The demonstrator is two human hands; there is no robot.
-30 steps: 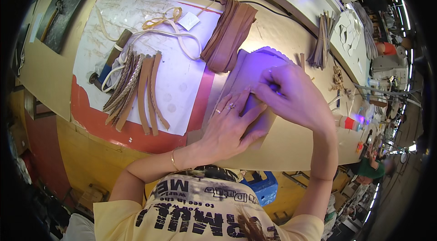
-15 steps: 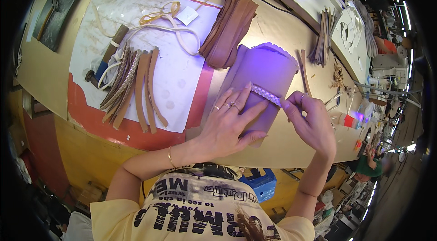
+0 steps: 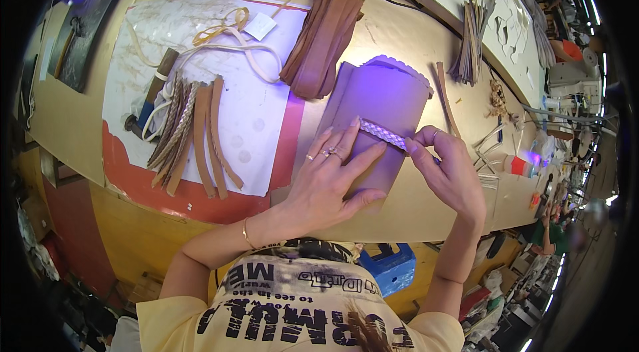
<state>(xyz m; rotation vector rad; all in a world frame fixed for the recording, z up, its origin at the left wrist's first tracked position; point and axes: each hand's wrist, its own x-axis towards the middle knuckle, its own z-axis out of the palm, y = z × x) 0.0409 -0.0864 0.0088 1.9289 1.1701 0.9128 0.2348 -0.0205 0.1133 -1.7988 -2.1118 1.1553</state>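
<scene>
A braided strip [image 3: 383, 134] in pale and dark strands lies across a brown leather panel [image 3: 393, 96] with a scalloped far edge. My left hand [image 3: 333, 169] rests flat on the panel, fingers spread, its fingertips touching the strip's left end and near edge. With thumb and forefinger together, my right hand [image 3: 442, 169] pinches the strip's right end at the panel's right side. Purple light falls on the panel's far half. Just beyond it lies a folded bundle of brown leather [image 3: 323, 42].
On a white sheet [image 3: 259, 146] at left lie several braided and plain leather strips [image 3: 183, 132], a hammer [image 3: 156, 89] and pale cords [image 3: 249, 52]. Thin strips [image 3: 469, 39] lie at the far right. A red-and-white cup [image 3: 516, 166] stands right. A blue plastic stool [image 3: 389, 269] is below the table edge.
The whole view has shifted slightly, with the table's things appearing further left. Both hands keep nearly the same hold on the panel and the braided strip.
</scene>
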